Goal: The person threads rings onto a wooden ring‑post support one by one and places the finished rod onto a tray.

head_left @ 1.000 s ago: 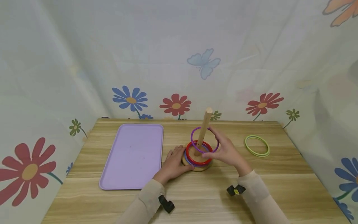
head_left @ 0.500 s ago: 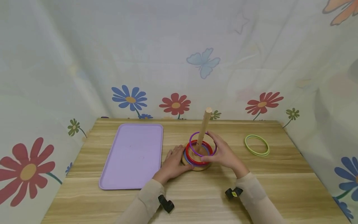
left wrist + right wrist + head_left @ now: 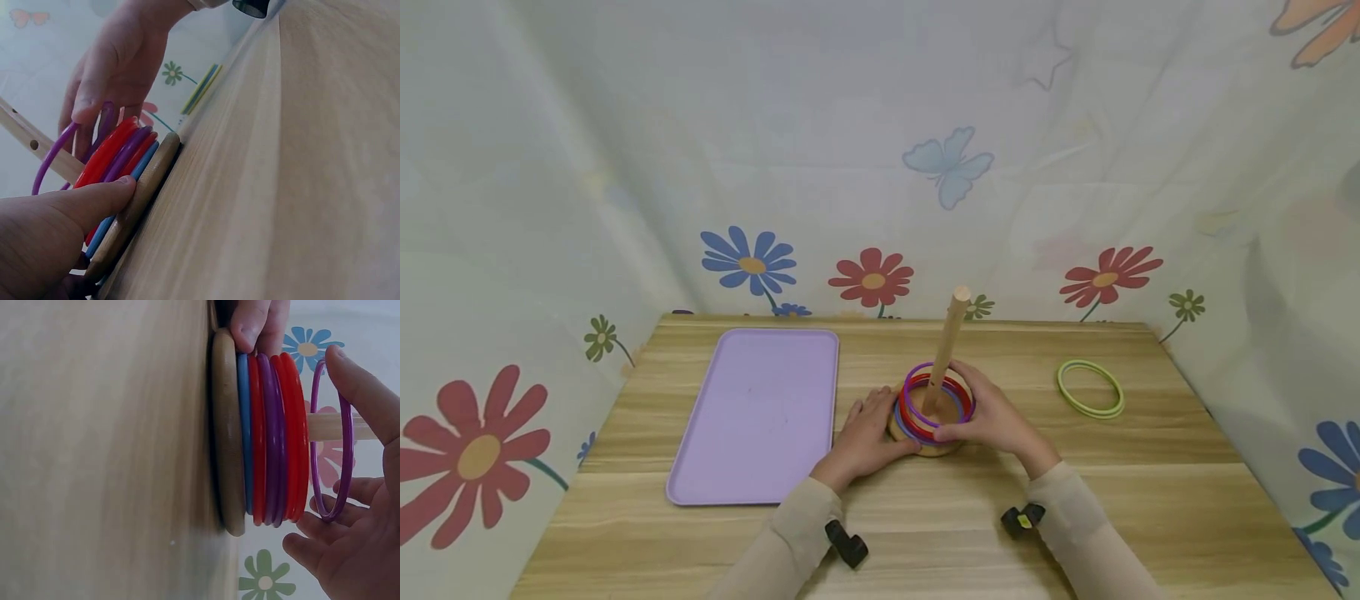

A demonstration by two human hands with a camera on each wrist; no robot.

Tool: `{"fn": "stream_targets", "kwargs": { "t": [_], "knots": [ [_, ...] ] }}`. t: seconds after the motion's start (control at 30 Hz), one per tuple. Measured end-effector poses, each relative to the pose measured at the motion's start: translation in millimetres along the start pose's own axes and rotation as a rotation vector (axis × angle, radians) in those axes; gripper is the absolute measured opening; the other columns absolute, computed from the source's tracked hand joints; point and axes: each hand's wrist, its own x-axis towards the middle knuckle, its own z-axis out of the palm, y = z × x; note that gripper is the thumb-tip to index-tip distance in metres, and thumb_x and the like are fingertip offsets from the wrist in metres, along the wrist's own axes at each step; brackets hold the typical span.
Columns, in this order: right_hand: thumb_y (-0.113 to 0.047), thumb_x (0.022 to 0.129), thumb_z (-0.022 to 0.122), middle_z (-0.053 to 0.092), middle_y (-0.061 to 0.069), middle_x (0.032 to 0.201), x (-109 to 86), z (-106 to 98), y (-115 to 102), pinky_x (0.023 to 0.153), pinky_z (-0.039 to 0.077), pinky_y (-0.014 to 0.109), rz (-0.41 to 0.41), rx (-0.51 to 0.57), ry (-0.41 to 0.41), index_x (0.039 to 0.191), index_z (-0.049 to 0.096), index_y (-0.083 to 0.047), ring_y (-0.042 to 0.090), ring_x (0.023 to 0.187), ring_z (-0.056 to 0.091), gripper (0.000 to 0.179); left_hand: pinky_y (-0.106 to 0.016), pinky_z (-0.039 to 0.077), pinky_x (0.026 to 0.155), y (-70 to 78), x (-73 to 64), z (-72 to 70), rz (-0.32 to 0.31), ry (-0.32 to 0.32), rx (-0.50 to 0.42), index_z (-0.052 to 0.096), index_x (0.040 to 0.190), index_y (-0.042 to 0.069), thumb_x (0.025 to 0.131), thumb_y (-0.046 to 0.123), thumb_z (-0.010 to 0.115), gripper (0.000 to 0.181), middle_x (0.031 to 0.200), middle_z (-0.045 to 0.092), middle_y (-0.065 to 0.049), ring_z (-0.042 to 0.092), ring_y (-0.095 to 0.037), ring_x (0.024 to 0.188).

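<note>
In the head view a wooden peg [image 3: 951, 333] rises from a round wooden base [image 3: 227, 437]. Stacked on the base are a blue ring [image 3: 244, 437], purple rings [image 3: 272, 450] and red rings [image 3: 299, 444], several in all. My left hand [image 3: 868, 442] grips the left side of the base, its thumb lying along the front edge by the lowest rings. A thin purple ring [image 3: 347, 456] encircles the peg just above the stack, a little tilted. My right hand [image 3: 992, 417] holds this ring from the right, thumb at the near edge, fingers at the far side.
A lilac tray [image 3: 760, 417] lies on the left of the wooden table [image 3: 940, 533]. Over on the right, thin yellow-green rings [image 3: 1101, 414] lie together, with a bluish one between them. Behind the table hangs a flowered curtain [image 3: 820, 150].
My right hand has lowered the purple ring along the peg and shifted slightly left, bringing it close over the stack. The left hand has stayed at the base.
</note>
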Motion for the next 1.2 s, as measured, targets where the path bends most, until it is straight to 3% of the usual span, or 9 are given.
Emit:
{"fn": "stream_targets", "kwargs": {
  "t": [0.43, 0.97, 1.2],
  "knots": [
    [-0.025, 0.077, 0.098, 0.04, 0.017, 0.164, 0.4, 3.6, 9.9, 0.118, 0.038, 0.062, -0.008, -0.005, -0.043, 0.164, 0.036, -0.012, 0.042, 0.147, 0.042, 0.108, -0.058, 0.011, 0.129, -0.4, 0.4, 0.0, 0.019, 0.014, -0.017, 0.036, 0.163, 0.001, 0.089, 0.054, 0.08, 0.101, 0.167, 0.033, -0.024, 0.023, -0.04, 0.159],
    [-0.025, 0.074, 0.1, 0.046, 0.008, 0.16, 2.5, 3.9, 14.2, 0.12, 0.036, 0.057, -0.044, 0.005, -0.083, 0.161, 0.041, -0.018, 0.032, 0.146, 0.045, 0.106, -0.058, 0.01, 0.129, -1.2, 0.1, -0.2, 0.019, 0.006, -0.015, 0.036, 0.163, 0.002, 0.09, 0.054, 0.08, 0.1, 0.168, 0.032, -0.025, 0.022, -0.04, 0.159],
    [-0.023, 0.075, 0.099, 0.047, 0.009, 0.158, 3.6, 5.0, 13.9, 0.12, 0.034, 0.058, -0.062, 0.019, -0.093, 0.161, 0.041, -0.014, 0.031, 0.146, 0.044, 0.104, -0.056, 0.009, 0.13, -0.7, 0.1, -0.6, 0.011, -0.004, -0.002, 0.035, 0.164, 0.004, 0.09, 0.057, 0.079, 0.101, 0.169, 0.031, -0.023, 0.02, -0.037, 0.16]
  ]
}}
